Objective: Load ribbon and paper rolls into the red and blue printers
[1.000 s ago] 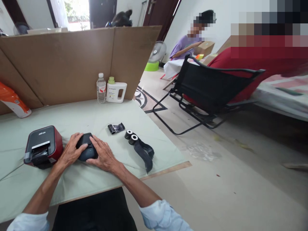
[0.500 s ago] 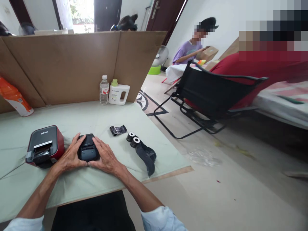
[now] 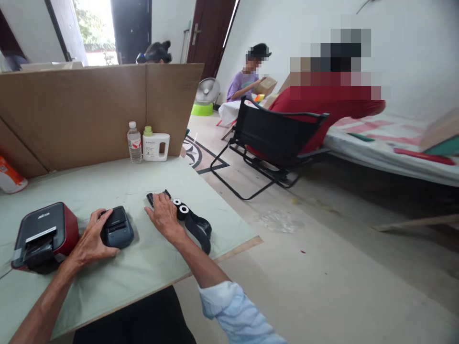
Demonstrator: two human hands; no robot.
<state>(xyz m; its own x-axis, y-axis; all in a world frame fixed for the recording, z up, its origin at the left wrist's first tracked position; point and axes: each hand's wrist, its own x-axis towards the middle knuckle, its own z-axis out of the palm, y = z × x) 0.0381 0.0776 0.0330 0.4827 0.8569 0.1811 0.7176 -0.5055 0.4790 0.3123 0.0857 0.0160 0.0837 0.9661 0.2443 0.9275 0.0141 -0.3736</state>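
On the table stands a small dark label printer (image 3: 118, 230). My left hand (image 3: 95, 239) curls around its left side, fingers at the back edge and thumb along the front. To the right, my right hand (image 3: 165, 215) reaches over a short black ribbon roll (image 3: 149, 198), partly covering it; its fingers are somewhat apart, and whether they touch the roll is hard to see. Beside that hand lie two more black rolls with white cores (image 3: 183, 210), a dark strip trailing from them. A larger red and black printer (image 3: 45, 234) sits left of my left hand.
A cardboard screen (image 3: 89, 110) runs along the back of the green-covered table (image 3: 143, 267). Before it stand a clear water bottle (image 3: 135, 145), a white jug (image 3: 156, 147) and an orange-and-white bottle (image 3: 10, 177). A person in red sits on a black folding chair (image 3: 279, 138); others are farther back.
My right hand has left the small printer and moved right, over the short ribbon roll. My left hand stays on the printer. The view has swung right.
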